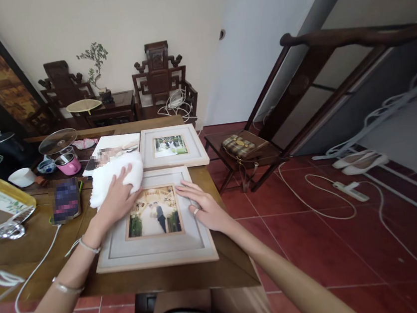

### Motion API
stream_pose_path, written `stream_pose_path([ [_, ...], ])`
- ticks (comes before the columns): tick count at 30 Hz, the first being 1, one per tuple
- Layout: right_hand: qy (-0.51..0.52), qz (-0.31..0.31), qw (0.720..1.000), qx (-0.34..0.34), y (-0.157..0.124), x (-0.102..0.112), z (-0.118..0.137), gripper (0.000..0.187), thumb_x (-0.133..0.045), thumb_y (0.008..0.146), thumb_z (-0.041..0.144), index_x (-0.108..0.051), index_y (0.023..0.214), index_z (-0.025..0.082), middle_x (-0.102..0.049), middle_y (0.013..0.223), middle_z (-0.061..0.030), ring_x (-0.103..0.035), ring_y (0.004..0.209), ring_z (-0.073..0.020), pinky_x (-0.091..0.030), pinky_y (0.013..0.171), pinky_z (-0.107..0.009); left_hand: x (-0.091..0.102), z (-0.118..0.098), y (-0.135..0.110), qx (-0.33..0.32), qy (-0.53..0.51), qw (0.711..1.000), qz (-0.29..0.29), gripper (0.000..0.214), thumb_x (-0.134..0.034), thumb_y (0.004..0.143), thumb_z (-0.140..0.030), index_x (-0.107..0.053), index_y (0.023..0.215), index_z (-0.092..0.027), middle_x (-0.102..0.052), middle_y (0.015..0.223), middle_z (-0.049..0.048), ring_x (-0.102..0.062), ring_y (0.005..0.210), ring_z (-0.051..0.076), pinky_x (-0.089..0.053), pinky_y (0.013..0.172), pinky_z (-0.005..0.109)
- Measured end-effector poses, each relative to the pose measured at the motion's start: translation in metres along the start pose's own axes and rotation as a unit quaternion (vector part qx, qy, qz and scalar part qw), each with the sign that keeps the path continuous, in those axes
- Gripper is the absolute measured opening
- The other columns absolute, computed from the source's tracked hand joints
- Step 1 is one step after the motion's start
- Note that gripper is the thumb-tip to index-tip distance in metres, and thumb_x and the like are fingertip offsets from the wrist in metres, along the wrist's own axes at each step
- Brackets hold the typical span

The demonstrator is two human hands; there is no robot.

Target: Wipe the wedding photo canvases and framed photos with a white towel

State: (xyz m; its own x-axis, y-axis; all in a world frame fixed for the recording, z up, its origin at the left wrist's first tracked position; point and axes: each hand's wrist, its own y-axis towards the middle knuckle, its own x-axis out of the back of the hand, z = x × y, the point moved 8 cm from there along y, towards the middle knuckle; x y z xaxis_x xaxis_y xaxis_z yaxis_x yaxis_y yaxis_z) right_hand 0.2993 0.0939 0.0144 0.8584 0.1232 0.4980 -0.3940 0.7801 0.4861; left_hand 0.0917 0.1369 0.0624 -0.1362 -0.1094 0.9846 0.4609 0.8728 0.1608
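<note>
A framed wedding photo [153,213] with a pale wide border lies face up on the table in front of me. My left hand [119,193] is laid over a bunched white cloth [101,186] at the frame's upper left corner, fingers stretched out on top of it. Part of the cloth is hidden under the palm. On the frame's right side rests my right hand [205,207], open and flat, with a ring on one finger. Just beyond is a second framed photo [173,147], and beside it a white panel with a picture [127,139], partly covered by the cloth.
On the wooden table [235,256] at left are a phone [66,202] on a cable, a bottle of yellow liquid [4,195], a pink cup [68,165], a white cup [21,177] and a clear hair clip [11,224]. A chair [264,150] holding a checked bag [239,145] stands right.
</note>
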Motion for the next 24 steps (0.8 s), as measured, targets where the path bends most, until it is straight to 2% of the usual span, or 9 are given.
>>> stream_pose_path([
  [2, 0.005, -0.004, 1.000, -0.008, 0.000, 0.000, -0.002, 0.057, -0.049, 0.076, 0.007, -0.060, 0.129, 0.024, -0.058, 0.138, -0.0079, -0.037, 0.140, -0.0273, -0.031, 0.114, -0.058, -0.007, -0.011, -0.001, -0.024, 0.019, 0.999, 0.037, 0.043, -0.037, 0.097, -0.035, -0.067, 0.079, -0.011, -0.029, 0.156, 0.0172, -0.021, 0.146, 0.036, -0.023, 0.115, 0.056],
  [4, 0.013, -0.010, 1.000, -0.010, 0.001, 0.001, -0.003, 0.054, -0.050, 0.077, 0.008, -0.062, 0.128, 0.023, -0.059, 0.136, -0.0081, -0.039, 0.139, -0.0277, -0.031, 0.113, -0.058, -0.011, -0.026, -0.012, -0.038, 0.035, 0.997, 0.060, 0.037, -0.039, 0.095, -0.028, -0.068, 0.078, -0.012, -0.033, 0.155, 0.0156, -0.026, 0.144, 0.036, -0.027, 0.113, 0.058],
  [8, 0.014, -0.015, 1.000, 0.000, 0.000, 0.001, -0.004, 0.054, -0.051, 0.077, 0.009, -0.062, 0.128, 0.024, -0.060, 0.135, -0.0074, -0.041, 0.138, -0.0282, -0.032, 0.113, -0.058, -0.011, -0.059, -0.059, -0.055, 0.032, 0.993, 0.096, 0.029, -0.042, 0.086, -0.017, -0.070, 0.079, -0.015, -0.040, 0.151, 0.0159, -0.035, 0.140, 0.037, -0.036, 0.107, 0.060],
  [11, 0.004, -0.014, 1.000, 0.004, 0.000, 0.001, -0.004, 0.056, -0.050, 0.077, 0.007, -0.061, 0.129, 0.024, -0.059, 0.136, -0.0073, -0.039, 0.139, -0.0277, -0.032, 0.113, -0.057, -0.007, -0.083, -0.102, -0.076, 0.015, 0.992, 0.100, 0.032, -0.040, 0.086, -0.016, -0.071, 0.078, -0.018, -0.044, 0.149, 0.0147, -0.040, 0.137, 0.037, -0.043, 0.102, 0.057],
  [13, -0.002, -0.013, 1.000, 0.011, 0.000, 0.001, -0.002, 0.056, -0.048, 0.076, 0.006, -0.061, 0.129, 0.023, -0.059, 0.136, -0.0081, -0.038, 0.139, -0.0271, -0.033, 0.114, -0.056, -0.007, -0.098, -0.125, -0.083, 0.014, 0.991, 0.103, 0.028, -0.046, 0.084, -0.017, -0.072, 0.076, -0.018, -0.042, 0.150, 0.0136, -0.041, 0.136, 0.039, -0.044, 0.100, 0.058],
  [15, -0.006, -0.009, 1.000, 0.018, 0.000, 0.001, 0.000, 0.057, -0.048, 0.076, 0.006, -0.060, 0.130, 0.022, -0.059, 0.136, -0.0083, -0.037, 0.140, -0.0268, -0.033, 0.114, -0.056, -0.006, -0.112, -0.137, -0.094, 0.011, 0.991, 0.096, 0.023, -0.051, 0.082, -0.018, -0.073, 0.074, -0.019, -0.038, 0.153, 0.0123, -0.037, 0.137, 0.042, -0.043, 0.100, 0.060],
  [19, -0.021, 0.002, 1.000, 0.022, 0.000, 0.000, 0.001, 0.059, -0.046, 0.077, 0.005, -0.057, 0.133, 0.022, -0.057, 0.138, -0.0086, -0.036, 0.140, -0.0268, -0.031, 0.114, -0.058, -0.007, -0.129, -0.128, -0.101, -0.016, 0.992, 0.074, 0.020, -0.055, 0.081, -0.015, -0.073, 0.073, -0.019, -0.025, 0.159, 0.0076, -0.024, 0.144, 0.039, -0.032, 0.111, 0.061],
  [21, -0.025, 0.007, 0.999, 0.023, 0.000, 0.000, 0.002, 0.060, -0.046, 0.077, 0.005, -0.056, 0.133, 0.021, -0.056, 0.139, -0.0095, -0.037, 0.140, -0.0268, -0.031, 0.114, -0.058, -0.010, -0.128, -0.112, -0.080, -0.027, 0.994, 0.069, 0.020, -0.054, 0.082, -0.016, -0.073, 0.076, -0.018, -0.022, 0.160, 0.0069, -0.020, 0.146, 0.037, -0.026, 0.115, 0.060],
  [24, -0.023, 0.010, 0.999, 0.022, 0.001, 0.000, 0.002, 0.058, -0.047, 0.077, 0.005, -0.056, 0.133, 0.020, -0.055, 0.140, -0.0106, -0.036, 0.140, -0.0273, -0.031, 0.114, -0.057, -0.015, -0.114, -0.081, -0.032, -0.026, 0.997, 0.064, 0.028, -0.047, 0.090, -0.019, -0.072, 0.080, -0.015, -0.019, 0.160, 0.0107, -0.015, 0.147, 0.037, -0.021, 0.116, 0.060],
])
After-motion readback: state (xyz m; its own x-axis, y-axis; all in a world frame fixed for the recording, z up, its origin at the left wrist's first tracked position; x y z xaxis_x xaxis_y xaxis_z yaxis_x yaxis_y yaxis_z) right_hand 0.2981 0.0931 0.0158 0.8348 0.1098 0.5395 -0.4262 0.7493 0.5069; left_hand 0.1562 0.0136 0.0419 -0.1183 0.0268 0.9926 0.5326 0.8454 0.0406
